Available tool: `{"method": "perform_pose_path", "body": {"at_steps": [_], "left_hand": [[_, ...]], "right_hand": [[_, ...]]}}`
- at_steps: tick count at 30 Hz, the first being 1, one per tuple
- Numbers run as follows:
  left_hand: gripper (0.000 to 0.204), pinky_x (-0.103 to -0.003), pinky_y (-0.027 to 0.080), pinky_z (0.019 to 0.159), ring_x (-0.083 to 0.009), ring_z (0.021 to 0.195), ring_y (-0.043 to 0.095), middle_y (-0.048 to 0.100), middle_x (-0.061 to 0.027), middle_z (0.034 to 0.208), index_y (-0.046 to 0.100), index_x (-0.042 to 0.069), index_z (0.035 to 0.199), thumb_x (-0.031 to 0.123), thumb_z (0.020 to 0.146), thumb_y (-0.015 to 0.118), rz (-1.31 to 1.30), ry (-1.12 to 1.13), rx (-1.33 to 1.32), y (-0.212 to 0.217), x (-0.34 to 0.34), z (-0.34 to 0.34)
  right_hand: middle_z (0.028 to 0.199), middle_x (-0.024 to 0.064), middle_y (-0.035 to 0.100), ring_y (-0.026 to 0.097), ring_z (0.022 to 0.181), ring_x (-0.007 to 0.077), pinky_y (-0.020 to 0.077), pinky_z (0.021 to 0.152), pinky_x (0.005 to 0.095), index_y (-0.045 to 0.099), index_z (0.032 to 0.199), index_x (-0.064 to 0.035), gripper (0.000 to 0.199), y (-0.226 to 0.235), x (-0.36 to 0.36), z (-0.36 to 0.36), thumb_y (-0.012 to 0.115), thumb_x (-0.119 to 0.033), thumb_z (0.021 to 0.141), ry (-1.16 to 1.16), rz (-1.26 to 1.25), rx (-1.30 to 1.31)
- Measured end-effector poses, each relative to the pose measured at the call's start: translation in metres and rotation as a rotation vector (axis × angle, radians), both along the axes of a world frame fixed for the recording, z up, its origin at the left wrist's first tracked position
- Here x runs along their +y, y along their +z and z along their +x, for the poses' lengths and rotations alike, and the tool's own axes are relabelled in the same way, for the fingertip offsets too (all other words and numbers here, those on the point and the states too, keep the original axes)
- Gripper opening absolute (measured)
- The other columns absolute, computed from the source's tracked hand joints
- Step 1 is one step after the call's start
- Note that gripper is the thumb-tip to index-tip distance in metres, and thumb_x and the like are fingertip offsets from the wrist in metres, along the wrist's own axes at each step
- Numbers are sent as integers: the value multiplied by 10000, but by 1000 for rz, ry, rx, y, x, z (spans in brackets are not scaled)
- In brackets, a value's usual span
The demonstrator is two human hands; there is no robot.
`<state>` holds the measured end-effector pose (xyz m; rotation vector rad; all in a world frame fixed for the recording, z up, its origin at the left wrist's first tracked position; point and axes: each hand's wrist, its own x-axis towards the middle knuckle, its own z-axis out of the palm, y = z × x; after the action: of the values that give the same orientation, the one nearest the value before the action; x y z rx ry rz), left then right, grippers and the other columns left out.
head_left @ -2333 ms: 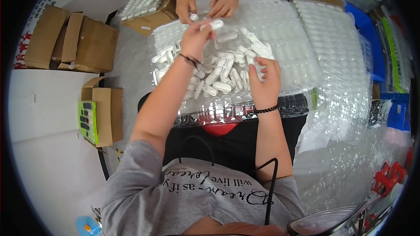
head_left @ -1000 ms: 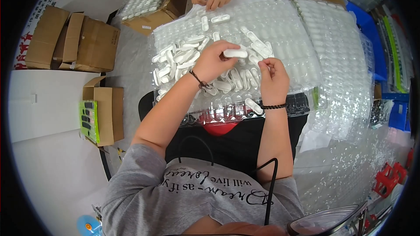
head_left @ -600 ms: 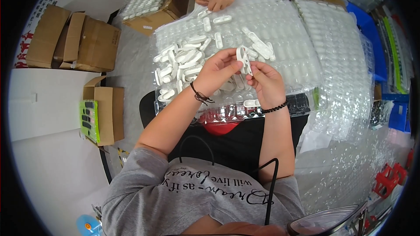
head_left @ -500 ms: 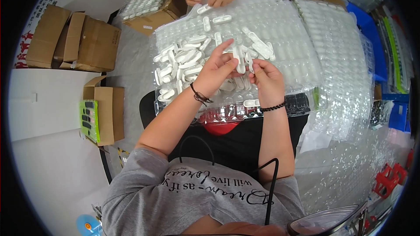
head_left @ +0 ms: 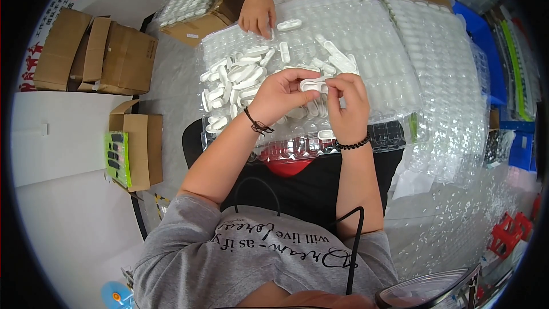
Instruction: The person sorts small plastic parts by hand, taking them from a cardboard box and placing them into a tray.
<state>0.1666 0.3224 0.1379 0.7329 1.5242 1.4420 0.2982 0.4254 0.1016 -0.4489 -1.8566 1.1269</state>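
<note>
Between my two hands is a white oblong plastic piece (head_left: 313,84), lying crosswise over the clear tray. My left hand (head_left: 280,92) grips its left end between thumb and fingers. At its right end, my right hand (head_left: 349,100) pinches it with thumb and fingertips. Whether it is one part or two pressed together I cannot tell. A heap of similar white oblong pieces (head_left: 245,74) lies left of my hands. A few more white pieces (head_left: 337,54) rest just beyond my right hand, and one small piece (head_left: 326,135) sits by my right wrist.
Stacked clear blister trays (head_left: 377,40) cover the work surface, with another tall stack (head_left: 440,80) at right. Across from me a co-worker's hand (head_left: 257,11) reaches to the white pieces. Cardboard boxes (head_left: 123,51) stand at left, blue bins (head_left: 486,68) and a red stool (head_left: 508,234) at right.
The white piece has turned from upright to crosswise, and both my hands have closed around its ends. The co-worker's hand has reached nearer to the white pieces.
</note>
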Motion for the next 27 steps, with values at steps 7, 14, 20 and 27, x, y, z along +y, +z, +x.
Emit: {"method": "perform_pose_path", "body": {"at_steps": [7,14,20,27], "left_hand": [[251,-203,508,629,-55,680,595,650,-16,851,621,11,1154,79,913,618,-6,-54,39,6,-1,0],[206,-210,514,626,-64,677,598,643,-18,842,624,-3,1122,64,935,571,35,-53,103,2,0,3],[212,-212,502,606,-81,657,606,645,-32,798,624,6,1113,92,924,585,-107,-97,153,-8,18,-31],[311,-227,545,753,-154,797,630,617,-99,961,546,-101,1153,58,894,612,-49,474,-12,-52,62,-149]], "right_hand": [[896,114,562,584,759,216,459,610,298,612,1012,-26,185,6,-4,-1,628,5,830,-79,78,-30],[679,128,595,560,558,213,452,556,324,537,1126,-6,258,-10,-8,1,561,-193,950,185,-314,-187],[732,126,584,573,632,241,453,593,327,544,1096,-3,302,-13,-13,-7,606,-244,926,59,-363,-100],[869,103,587,553,913,290,439,808,396,573,1086,-67,372,3,-7,16,723,-225,784,243,130,-647]]}}
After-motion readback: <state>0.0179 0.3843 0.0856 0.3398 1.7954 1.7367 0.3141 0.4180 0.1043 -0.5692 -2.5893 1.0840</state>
